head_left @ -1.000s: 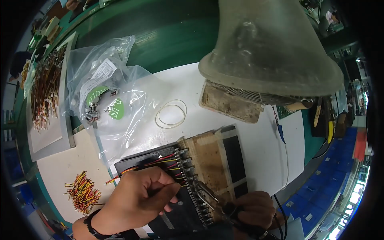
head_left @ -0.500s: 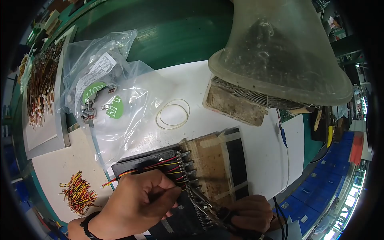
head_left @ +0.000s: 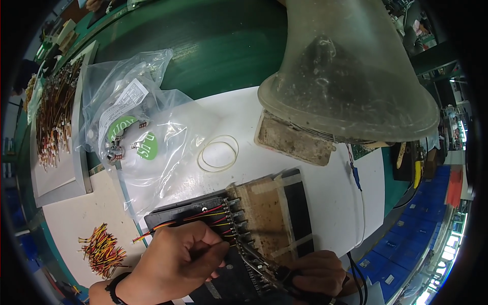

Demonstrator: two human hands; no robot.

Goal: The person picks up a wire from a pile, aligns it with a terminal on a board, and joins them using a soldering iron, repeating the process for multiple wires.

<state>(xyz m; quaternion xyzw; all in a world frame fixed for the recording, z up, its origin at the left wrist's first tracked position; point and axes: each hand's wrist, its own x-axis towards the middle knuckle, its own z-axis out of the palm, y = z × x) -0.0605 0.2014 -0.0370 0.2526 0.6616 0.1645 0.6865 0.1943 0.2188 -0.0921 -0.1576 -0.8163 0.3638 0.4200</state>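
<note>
Left hand (head_left: 183, 262): thumb and forefinger closed in a pinch above the black fixture (head_left: 231, 287); whether a lead sits between them cannot be told. Right hand (head_left: 320, 272): wrapped round a dark-handled tool (head_left: 282, 274), its slim metal end at the terminal row (head_left: 232, 217). Red, yellow and black wires (head_left: 206, 215) reach terminals toward the fixture's far edge; those toward its near edge show 0 wires. Wiring is judged partway, the larger share remaining. Loose leads (head_left: 103, 251) lie in 1 pile inside the bench's left edge.
</note>
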